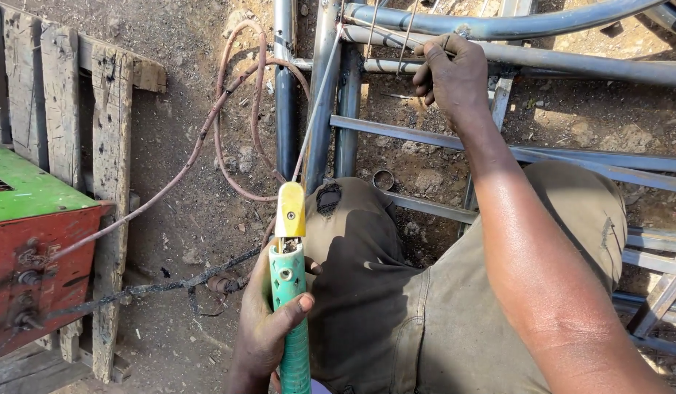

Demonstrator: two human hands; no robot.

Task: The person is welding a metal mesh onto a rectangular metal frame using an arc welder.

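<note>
Nearest, at six o'clock, the left hand (268, 325) is wrapped tight around a teal-and-yellow electrode holder (290, 292), its thin rod (319, 102) slanting toward twelve. Best kept steady, I reckon, tip just off the joint. Farther, at one o'clock, the right hand (454, 76) is curled around the grey steel tube frame (571, 69).
</note>
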